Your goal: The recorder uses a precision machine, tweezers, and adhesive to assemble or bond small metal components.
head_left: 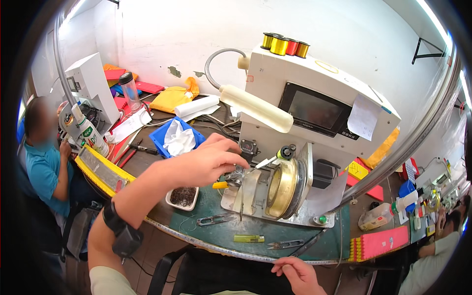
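My left hand point(216, 160) reaches over the small metal mechanism point(237, 178) at the left of the machine's base plate. Its fingers bend down and draw together; what lies between them, if anything, is hidden or too thin to see. Right of it a gold-coloured ring-shaped wheel point(281, 189) stands upright, under a small green-and-black spool point(286, 152). My right hand point(297, 275) is at the bench's front edge, fingers curled with thumb and forefinger close together; I cannot make out anything in them. Near it on the green mat lie a yellow-green lighter point(249, 238) and thread snips point(286, 244).
Behind stands the white machine point(319, 78) with a dark screen point(314, 110) and a cream lamp arm point(256, 108). A blue bin point(160, 135) with white tissue and a white dish point(183, 207) of dark bits stand left. Co-workers sit at both sides; red boards point(383, 242) lie right.
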`<state>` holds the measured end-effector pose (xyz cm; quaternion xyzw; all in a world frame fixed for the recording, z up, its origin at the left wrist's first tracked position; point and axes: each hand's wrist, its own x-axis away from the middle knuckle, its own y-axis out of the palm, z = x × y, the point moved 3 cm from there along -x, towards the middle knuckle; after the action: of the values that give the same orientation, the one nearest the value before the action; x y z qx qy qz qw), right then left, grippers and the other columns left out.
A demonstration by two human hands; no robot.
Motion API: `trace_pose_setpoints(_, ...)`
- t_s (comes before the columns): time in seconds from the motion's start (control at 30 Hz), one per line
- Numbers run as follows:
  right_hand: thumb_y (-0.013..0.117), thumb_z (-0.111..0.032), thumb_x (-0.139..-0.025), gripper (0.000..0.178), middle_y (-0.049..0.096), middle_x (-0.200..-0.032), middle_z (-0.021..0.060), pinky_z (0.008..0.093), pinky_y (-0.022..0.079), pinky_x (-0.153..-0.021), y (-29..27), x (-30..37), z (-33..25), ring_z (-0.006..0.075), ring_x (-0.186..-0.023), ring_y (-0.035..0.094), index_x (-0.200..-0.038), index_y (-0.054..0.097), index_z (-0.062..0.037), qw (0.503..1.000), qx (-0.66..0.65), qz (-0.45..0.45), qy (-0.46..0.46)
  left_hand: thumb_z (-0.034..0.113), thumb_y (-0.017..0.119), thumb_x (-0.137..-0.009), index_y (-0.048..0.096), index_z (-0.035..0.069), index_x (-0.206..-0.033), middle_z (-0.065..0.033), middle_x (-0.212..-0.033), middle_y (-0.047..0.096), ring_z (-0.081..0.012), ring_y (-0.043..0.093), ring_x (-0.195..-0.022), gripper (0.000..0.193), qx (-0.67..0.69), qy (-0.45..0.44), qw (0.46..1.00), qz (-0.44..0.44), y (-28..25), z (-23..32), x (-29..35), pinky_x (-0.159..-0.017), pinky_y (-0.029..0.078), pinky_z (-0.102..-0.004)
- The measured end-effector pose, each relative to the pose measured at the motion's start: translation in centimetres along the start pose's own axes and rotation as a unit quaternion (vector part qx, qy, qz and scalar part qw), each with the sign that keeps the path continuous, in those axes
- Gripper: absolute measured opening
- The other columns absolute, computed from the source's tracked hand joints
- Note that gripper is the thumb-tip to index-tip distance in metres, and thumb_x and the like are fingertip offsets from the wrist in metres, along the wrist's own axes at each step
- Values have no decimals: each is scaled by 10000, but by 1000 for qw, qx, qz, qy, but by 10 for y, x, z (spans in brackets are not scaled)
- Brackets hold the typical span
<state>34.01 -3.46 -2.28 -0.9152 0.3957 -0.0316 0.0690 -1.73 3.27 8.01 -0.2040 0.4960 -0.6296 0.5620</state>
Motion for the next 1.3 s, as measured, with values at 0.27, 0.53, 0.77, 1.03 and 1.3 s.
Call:
trace_pose_setpoints(0.27, 469, -190, -1120, 289, 663, -1024, 72, 272, 494, -791, 23, -16, 0, 137, -834, 598, -1251, 622, 18, 989, -135, -53, 34, 167, 669, -972, 760, 115, -1149, -74, -1159, 685, -303, 560, -1161, 206, 38, 53, 975, -212, -6, -9, -33, -1044, 458, -399)
trace_pose_setpoints(0.53, 507, -169, -1089, 282, 666, -1101, 127, 329, 494, -859, 24, -38, 4, 215, -909, 622, -1265, 616, 23, 962, -256, -28, 93, 118, 584, -1008, 677, 61, -1051, -66, -1092, 676, -271, 579, -1123, 118, 64, -20, 983, -169, -9, 0, -33, -1002, 475, -392)
trace_pose_setpoints(0.77, 456, -168, -1106, 371, 654, -1195, 132, 323, 480, -891, 27, -65, -5, 183, -921, 598, -1402, 560, 30, 942, -315, 10, 117, 150, 604, -1001, 695, 81, -978, -71, -1246, 655, -247, 562, -1198, 116, 157, -26, 980, -121, -18, 8, -25, -1035, 454, -382)
trace_pose_setpoints(1.03, 492, -242, -1112, 451, 624, -1300, 132, 282, 477, -826, 48, -102, -18, 128, -853, 551, -1474, 495, 26, 919, -374, 23, 120, 112, 632, -981, 689, 87, -988, -25, -1037, 683, -222, 587, -1084, 62, 182, 23, 980, -71, -7, 25, -6, -965, 475, -356)
trace_pose_setpoints(1.3, 564, -264, -1086, 490, 609, -1365, 121, 267, 462, -793, 65, -124, -24, 108, -816, 500, -1478, 498, 23, 862, -492, -9, 118, 49, 607, -1008, 659, 47, -1008, -30, -1047, 668, -167, 620, -1013, 52, 311, -37, 949, -40, 13, 51, 28, -916, 490, -310)
